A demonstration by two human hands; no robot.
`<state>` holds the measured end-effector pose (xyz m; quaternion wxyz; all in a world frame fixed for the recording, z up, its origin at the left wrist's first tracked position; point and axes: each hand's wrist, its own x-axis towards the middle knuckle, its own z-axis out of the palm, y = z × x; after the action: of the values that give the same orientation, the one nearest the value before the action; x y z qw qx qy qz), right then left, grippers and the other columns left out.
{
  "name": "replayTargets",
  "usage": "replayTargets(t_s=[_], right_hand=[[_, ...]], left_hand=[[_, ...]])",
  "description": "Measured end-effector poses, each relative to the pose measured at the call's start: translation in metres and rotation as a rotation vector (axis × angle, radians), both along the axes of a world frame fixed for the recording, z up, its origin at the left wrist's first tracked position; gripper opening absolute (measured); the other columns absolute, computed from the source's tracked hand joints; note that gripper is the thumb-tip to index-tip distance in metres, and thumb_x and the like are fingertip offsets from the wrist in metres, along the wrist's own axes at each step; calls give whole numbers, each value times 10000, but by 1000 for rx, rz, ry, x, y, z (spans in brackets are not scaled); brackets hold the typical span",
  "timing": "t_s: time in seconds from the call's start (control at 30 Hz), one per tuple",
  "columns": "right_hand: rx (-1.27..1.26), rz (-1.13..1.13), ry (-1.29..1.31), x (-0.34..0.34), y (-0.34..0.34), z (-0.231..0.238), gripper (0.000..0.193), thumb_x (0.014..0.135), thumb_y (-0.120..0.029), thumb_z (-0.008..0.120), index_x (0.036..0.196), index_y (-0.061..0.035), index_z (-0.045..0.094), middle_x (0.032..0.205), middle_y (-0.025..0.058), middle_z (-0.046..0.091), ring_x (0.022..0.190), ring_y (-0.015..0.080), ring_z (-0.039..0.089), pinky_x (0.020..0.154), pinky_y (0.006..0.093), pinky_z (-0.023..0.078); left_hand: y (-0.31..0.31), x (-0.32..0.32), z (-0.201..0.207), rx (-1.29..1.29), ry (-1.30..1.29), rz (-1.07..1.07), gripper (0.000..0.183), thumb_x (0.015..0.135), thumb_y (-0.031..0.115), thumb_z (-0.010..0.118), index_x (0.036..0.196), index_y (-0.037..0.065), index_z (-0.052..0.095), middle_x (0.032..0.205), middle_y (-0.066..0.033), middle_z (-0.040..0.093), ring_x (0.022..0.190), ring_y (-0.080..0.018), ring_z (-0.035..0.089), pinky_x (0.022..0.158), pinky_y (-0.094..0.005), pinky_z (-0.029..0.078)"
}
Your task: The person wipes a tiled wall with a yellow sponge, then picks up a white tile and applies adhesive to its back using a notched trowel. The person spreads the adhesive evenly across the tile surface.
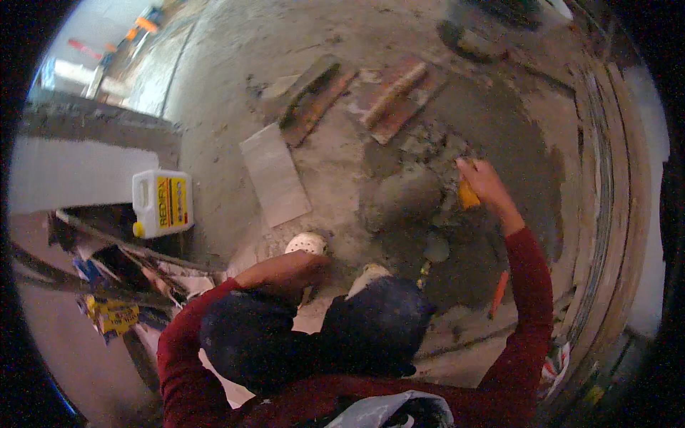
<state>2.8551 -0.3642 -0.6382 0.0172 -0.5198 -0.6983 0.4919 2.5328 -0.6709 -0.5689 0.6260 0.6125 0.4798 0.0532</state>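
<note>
My right hand (486,184) is closed round a tool with a yellow handle (468,195); its working end is hidden or blurred, so I cannot make out its kind. It is at the right edge of a heap of wet grey mortar (410,194) on the floor. My left hand (305,274) hangs by my left knee, over a pale clog (307,243) on my foot; its fingers are too dark and hidden to read. Between my right knee and the mortar lies a small tool with a rounded grey blade (436,248).
Beyond the mortar lie two reddish-brown ridged pieces (394,100) and a flat grey tile (276,175). An orange stick-like tool (499,294) rests right of my knees. At left stands a white jug (163,202) near a yellow bag (110,317). Long boards (603,164) line the right side.
</note>
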Motion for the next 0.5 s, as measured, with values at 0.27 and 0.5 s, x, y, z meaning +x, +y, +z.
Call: replayTargets(t_s=[0.27, 0.5], right_hand=[[218, 115, 347, -109, -105, 24, 337, 959, -355, 504, 970, -42, 631, 844, 120, 630, 784, 256, 593, 690, 393, 474], [546, 58, 96, -87, -95, 5, 347, 963, -344, 481, 965, -20, 606, 870, 188, 634, 739, 366, 613, 661, 441, 493]], left_hand=[[112, 33, -90, -489, -709, 929, 211, 934, 92, 519, 1127, 30, 577, 1007, -87, 624, 907, -205, 615, 789, -321, 509], [161, 80, -100, -326, -592, 702, 215, 904, 204, 616, 935, -6, 646, 827, -27, 636, 738, -113, 604, 644, -294, 496]])
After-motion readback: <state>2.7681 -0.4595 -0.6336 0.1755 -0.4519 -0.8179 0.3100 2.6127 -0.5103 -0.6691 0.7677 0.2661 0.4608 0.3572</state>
